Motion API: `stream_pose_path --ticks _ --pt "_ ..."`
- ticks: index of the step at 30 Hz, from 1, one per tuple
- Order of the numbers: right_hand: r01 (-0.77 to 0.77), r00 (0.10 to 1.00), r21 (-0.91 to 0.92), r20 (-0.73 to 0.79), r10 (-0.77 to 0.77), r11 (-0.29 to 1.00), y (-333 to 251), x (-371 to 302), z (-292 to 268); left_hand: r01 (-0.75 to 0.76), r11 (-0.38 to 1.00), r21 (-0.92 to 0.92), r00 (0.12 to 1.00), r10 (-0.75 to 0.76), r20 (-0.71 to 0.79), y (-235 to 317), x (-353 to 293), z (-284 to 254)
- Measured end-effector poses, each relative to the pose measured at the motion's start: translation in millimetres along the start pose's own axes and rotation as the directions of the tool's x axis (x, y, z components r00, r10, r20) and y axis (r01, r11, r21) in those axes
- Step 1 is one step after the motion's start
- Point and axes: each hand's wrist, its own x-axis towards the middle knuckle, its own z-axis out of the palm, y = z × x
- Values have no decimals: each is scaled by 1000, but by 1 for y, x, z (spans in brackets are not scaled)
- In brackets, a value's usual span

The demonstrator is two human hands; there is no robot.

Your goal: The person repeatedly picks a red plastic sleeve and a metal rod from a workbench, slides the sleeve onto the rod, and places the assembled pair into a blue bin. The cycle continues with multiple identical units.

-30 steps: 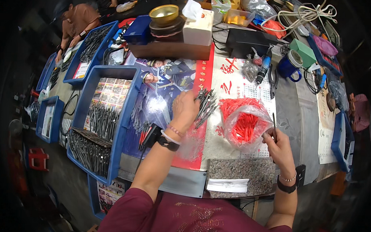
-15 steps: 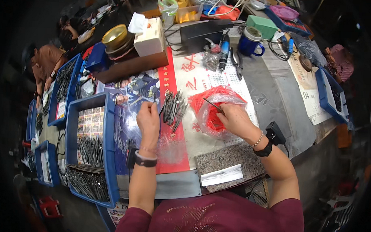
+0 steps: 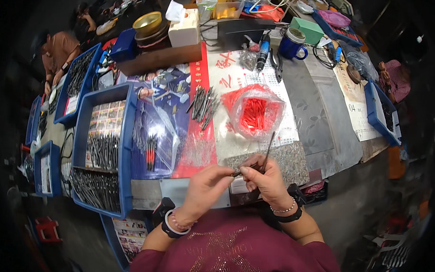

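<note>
Blue plastic tray (image 3: 129, 152), at left, bearing rows of slender dark rods (image 3: 103, 151). Left hand (image 3: 208, 186): wrist bent inward, thumb and forefinger pinching a small dark piece (image 3: 236, 174) near the close edge of the surface (image 3: 344, 145). Right hand (image 3: 264, 181): just beside it, fingers curled, thumb toward the same piece, gripping a thin dark rod (image 3: 271, 145) that points upward, slightly tilted.
</note>
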Motion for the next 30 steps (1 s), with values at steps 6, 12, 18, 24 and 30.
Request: stream_pose_path --ticks 6,12,18,24,30 --pt "-6 986 -292 160 55 956 -14 -12 -9 181 677 -714 967 -255 4 -5 -21 -22" --pt "236 929 -886 85 -361 399 -45 66 -45 124 623 -773 963 -265 -58 -9 -38 -33" --pt "263 909 -964 262 -325 -42 -7 147 -62 45 675 -736 951 -255 -176 -7 -50 -39" --pt "218 901 -972 236 -363 -90 4 155 -58 21 707 -707 954 -227 -198 -15 -53 -43" --pt "162 892 -976 207 -401 -144 -8 136 -64 69 728 -682 958 -239 -158 -20 -45 -40"
